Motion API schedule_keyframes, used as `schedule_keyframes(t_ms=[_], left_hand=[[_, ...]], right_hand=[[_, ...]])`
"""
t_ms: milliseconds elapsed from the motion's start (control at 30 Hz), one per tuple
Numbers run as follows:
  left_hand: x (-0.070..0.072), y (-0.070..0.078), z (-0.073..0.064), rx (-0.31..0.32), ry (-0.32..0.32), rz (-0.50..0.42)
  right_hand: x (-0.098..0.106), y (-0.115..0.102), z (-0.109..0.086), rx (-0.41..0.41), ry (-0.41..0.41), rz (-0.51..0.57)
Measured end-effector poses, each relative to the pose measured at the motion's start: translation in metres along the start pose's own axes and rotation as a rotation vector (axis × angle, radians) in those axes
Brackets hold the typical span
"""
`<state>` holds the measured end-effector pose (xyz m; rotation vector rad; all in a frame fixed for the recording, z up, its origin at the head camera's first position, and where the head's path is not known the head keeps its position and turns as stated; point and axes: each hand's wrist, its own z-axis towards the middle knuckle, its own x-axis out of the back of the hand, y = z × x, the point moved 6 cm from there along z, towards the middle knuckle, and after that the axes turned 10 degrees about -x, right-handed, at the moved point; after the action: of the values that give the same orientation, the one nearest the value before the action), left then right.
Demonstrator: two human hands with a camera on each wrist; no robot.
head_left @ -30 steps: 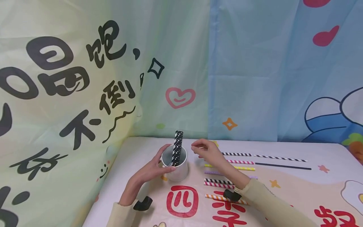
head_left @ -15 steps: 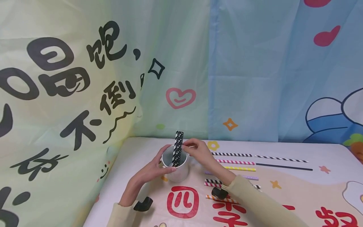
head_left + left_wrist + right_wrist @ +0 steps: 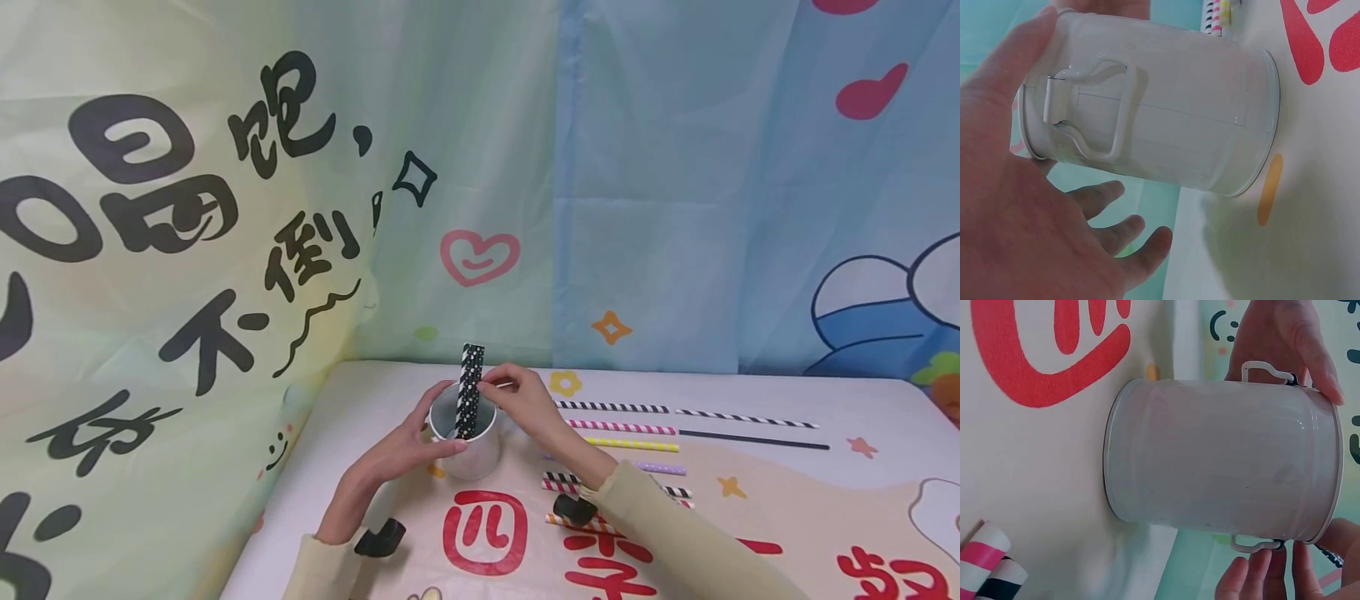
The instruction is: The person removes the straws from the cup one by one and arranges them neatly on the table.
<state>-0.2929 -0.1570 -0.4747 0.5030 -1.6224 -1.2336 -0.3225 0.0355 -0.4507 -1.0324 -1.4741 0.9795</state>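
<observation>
A small white metal bucket with two side handles stands upright on the table. Several black paper straws with white dots and stripes lean inside it, rising above the rim. My left hand grips the bucket's upper edge, thumb on the near side; in the left wrist view its other fingers spread apart below a handle. My right hand is at the back right of the rim, fingertips beside the straws. In the right wrist view its thumb and forefinger pinch the rim around one handle.
To the right, several paper straws lie in rows: black-and-white striped, plain black, yellow, purple, orange striped. My right forearm crosses over some. Printed cloth hangs behind and left of the table.
My right hand has moved left from beside the bucket to its rim, close against the straws. The left hand and the bucket have stayed in place.
</observation>
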Motion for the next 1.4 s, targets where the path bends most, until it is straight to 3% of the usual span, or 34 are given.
schedule_keyframes(t_ms=[300, 533, 1033, 1400], left_hand=[[0.000, 0.001, 0.000, 0.002, -0.002, -0.012], [0.000, -0.002, 0.000, 0.015, 0.002, -0.002], [-0.001, -0.002, 0.001, 0.006, -0.004, 0.011], [-0.001, 0.000, 0.000, -0.007, -0.014, 0.000]], right_hand=[[-0.002, -0.005, 0.001, 0.034, -0.010, 0.003], [0.003, -0.002, 0.001, -0.025, -0.011, 0.032], [0.034, -0.009, -0.009, -0.098, -0.008, 0.202], [0.060, -0.020, -0.015, -0.071, -0.014, 0.319]])
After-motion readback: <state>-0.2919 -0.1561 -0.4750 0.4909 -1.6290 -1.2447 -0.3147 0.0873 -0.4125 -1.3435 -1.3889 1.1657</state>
